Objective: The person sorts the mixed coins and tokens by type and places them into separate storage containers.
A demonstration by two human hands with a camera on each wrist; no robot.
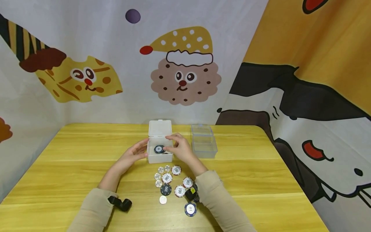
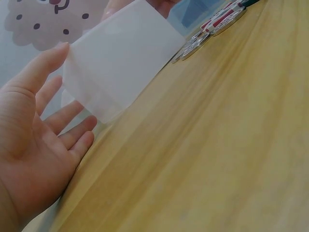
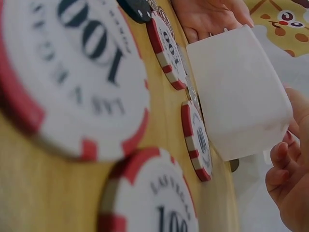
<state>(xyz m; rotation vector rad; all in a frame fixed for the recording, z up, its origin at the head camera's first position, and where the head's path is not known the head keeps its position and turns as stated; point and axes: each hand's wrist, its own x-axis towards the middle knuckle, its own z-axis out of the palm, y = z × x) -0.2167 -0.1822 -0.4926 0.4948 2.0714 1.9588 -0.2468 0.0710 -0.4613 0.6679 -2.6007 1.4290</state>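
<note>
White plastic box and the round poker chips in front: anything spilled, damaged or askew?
Nothing stands out. The box sits upright, lid open, no visible damage. The red-and-white poker chips lie flat in front. Other chips by the right wrist's black camera are partly hidden.

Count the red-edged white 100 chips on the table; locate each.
4: in the head view, one chip nearest the white box, another above the black 100 chip, a third above the right wrist camera, a fourth left of that camera. The right arm may hide more.

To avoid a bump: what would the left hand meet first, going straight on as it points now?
Likely the white box: the left hand seems to touch it, though depth is unclear.
</note>
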